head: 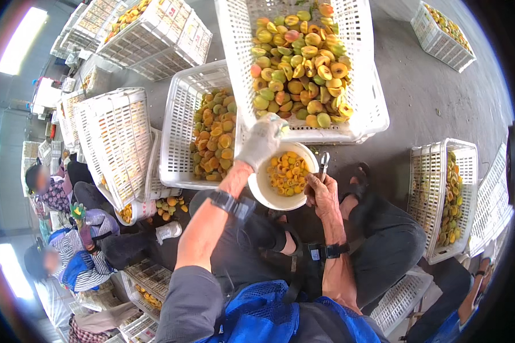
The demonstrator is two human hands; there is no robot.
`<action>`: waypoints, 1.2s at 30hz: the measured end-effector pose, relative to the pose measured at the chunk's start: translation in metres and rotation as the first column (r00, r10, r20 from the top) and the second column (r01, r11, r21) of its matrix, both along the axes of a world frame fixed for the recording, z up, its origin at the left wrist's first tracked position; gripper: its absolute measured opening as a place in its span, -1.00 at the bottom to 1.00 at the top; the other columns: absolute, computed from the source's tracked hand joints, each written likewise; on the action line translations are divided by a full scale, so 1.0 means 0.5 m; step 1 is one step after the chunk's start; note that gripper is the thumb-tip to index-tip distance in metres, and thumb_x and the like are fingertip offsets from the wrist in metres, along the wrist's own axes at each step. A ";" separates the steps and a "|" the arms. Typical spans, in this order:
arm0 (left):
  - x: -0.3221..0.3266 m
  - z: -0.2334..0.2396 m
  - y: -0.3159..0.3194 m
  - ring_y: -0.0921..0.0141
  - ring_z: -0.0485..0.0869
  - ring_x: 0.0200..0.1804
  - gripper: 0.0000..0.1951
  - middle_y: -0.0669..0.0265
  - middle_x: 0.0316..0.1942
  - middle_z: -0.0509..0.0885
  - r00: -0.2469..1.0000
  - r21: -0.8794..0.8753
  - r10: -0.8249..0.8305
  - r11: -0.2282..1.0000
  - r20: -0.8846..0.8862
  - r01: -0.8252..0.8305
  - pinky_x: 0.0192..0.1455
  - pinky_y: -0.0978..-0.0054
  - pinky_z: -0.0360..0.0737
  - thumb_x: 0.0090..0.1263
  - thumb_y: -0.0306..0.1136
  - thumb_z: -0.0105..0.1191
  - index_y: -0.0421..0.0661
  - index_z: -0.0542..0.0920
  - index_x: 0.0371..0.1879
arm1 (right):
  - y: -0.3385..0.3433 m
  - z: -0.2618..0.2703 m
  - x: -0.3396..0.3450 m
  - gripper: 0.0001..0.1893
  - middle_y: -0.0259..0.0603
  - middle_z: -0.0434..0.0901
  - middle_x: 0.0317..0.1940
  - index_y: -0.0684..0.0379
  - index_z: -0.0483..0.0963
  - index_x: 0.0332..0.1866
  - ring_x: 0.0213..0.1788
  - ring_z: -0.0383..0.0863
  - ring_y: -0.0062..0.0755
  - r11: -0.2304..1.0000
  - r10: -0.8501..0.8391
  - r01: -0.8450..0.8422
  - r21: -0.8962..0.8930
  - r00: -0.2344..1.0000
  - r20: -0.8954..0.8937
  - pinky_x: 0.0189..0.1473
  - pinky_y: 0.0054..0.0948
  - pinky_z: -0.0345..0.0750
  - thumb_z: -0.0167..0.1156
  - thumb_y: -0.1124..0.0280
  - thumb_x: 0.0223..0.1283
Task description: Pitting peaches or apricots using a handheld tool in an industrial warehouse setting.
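My left hand (262, 140), in a pale work glove, is over the near left corner of a white plastic crate (362, 85) of halved yellow-green stone fruit (300, 73). Its fingers are curled and blurred; something greenish shows at them, but whether it is held is not plain. My bare right hand (324, 191) grips a metal hand tool (324, 162), its looped end pointing up, at the right rim of a white bucket (262, 193). Small orange fruit pieces (288, 173) lie in the bucket. Left of it, a second crate (176, 128) holds orange and green fruit (214, 137).
On the right stands a fruit crate (416, 188); another (429, 38) is at the upper right. Stacked crates (111, 141) stand at the left. Two co-workers (56, 188) sit there, near loose fruit (171, 206) on the floor. Another person's arm (476, 287) shows at the lower right.
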State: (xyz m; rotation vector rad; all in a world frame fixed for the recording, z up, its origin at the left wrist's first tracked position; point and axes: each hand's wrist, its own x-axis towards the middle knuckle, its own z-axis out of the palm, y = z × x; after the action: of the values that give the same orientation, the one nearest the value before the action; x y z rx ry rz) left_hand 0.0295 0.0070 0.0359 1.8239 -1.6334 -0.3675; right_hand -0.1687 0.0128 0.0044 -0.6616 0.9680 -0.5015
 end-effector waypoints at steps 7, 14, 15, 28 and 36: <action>-0.100 -0.023 0.101 0.16 0.43 -0.13 -0.78 0.14 -0.27 0.48 0.999 -0.015 -0.021 1.000 0.036 0.022 -0.05 0.32 0.37 0.06 -0.43 0.02 -0.14 0.52 -0.28 | -0.005 0.015 0.019 -0.65 -0.21 0.39 -0.73 0.27 0.33 -0.47 -0.86 0.13 -0.67 1.000 0.004 -0.006 0.019 0.998 0.066 -0.83 -0.65 0.01 0.06 0.13 0.07; -0.128 0.005 0.141 0.16 0.41 -0.07 -0.75 0.13 -0.21 0.48 0.991 0.034 -0.097 0.994 -0.091 0.100 0.01 0.33 0.34 -0.01 -0.50 0.00 -0.17 0.52 -0.28 | 0.012 0.016 0.011 -0.69 -0.32 0.37 -0.69 0.21 0.31 -0.46 -0.83 0.13 -0.71 0.987 0.055 -0.067 0.144 0.995 0.086 -0.80 -0.64 0.09 0.10 0.14 0.02; -0.127 0.008 0.143 0.16 0.42 -0.07 -0.75 0.13 -0.20 0.48 0.985 0.009 -0.086 0.996 -0.150 0.088 0.01 0.33 0.34 -0.02 -0.52 -0.01 -0.17 0.52 -0.28 | 0.011 0.012 0.009 -0.69 -0.32 0.37 -0.69 0.21 0.31 -0.46 -0.83 0.13 -0.71 0.988 0.063 -0.074 0.136 0.994 0.084 -0.80 -0.64 0.09 0.10 0.14 0.02; -0.146 -0.007 0.177 0.18 0.48 -0.14 -0.76 0.15 -0.26 0.52 0.875 -0.051 0.068 0.993 -0.479 -0.106 -0.04 0.39 0.39 0.01 -0.52 0.00 -0.16 0.51 -0.27 | 0.016 0.034 0.006 -0.86 -0.32 0.39 -0.71 0.21 0.34 -0.47 -0.86 0.13 -0.68 0.987 0.144 -0.141 0.073 0.989 -0.043 -0.83 -0.67 0.09 0.01 0.36 -0.07; -0.143 -0.032 0.154 0.53 0.52 -0.30 -0.81 0.32 -0.31 0.56 0.080 0.166 0.198 0.940 -0.977 -0.298 -0.24 0.66 0.49 0.19 -0.48 -0.04 -0.25 0.51 -0.23 | 0.037 0.055 0.036 -0.90 -0.32 0.37 -0.69 0.23 0.34 -0.43 -0.84 0.16 -0.69 0.994 0.106 -0.104 -0.037 0.993 0.053 -0.83 -0.69 0.16 0.00 0.48 -0.12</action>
State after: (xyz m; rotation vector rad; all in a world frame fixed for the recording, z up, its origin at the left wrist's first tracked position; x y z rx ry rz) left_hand -0.0422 0.0838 0.0198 1.1405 -0.2912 -1.0728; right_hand -0.1505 0.0313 0.0322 -0.7217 0.8696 -0.4418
